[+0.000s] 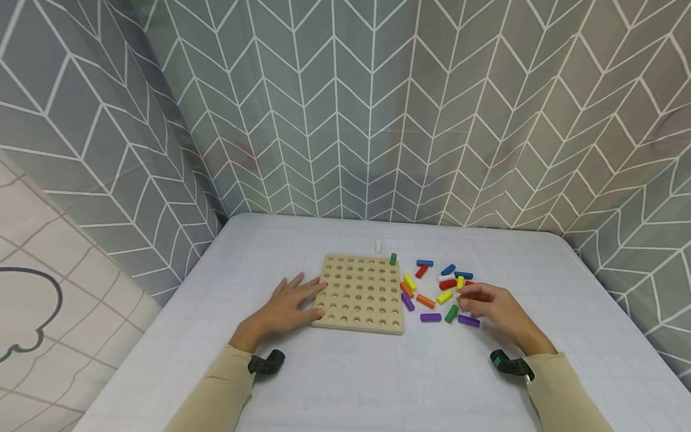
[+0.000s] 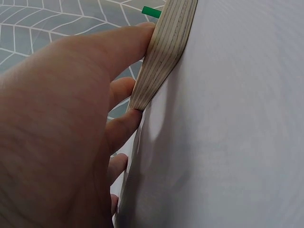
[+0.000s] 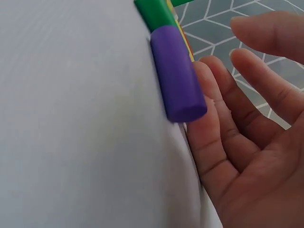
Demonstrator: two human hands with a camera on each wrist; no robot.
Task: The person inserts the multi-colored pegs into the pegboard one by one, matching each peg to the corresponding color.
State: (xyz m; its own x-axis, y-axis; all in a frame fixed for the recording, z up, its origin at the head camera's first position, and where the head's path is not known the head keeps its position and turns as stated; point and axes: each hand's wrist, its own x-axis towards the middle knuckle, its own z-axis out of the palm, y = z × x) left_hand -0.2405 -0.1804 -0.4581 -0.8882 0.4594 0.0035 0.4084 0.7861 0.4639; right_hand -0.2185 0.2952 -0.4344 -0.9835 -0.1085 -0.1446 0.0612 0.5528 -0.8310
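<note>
My left hand (image 1: 287, 305) rests against the left edge of a square wooden pegboard (image 1: 356, 328), its fingers extended and its fingertips touching the board's side. One green peg (image 1: 393, 259) stands upright in the board's far right corner hole. Over the right end of the scattered pegs hovers my right hand (image 1: 493, 307). In the right wrist view its thumb and index finger are apart with nothing between them. Beside its lower fingers lies a purple peg (image 3: 176, 76), with a green peg (image 3: 154, 14) just beyond. A yellow peg (image 1: 460, 283) is close to the right fingertips.
Between board and right hand lie loose pegs: blue (image 1: 424, 263), red (image 1: 421, 272), orange (image 1: 426, 301), yellow (image 1: 444, 297) and purple (image 1: 430, 318). A white peg (image 1: 378, 246) stands behind the board. The white-covered table (image 1: 378, 372) meets a patterned curtain (image 1: 351, 120) at the back.
</note>
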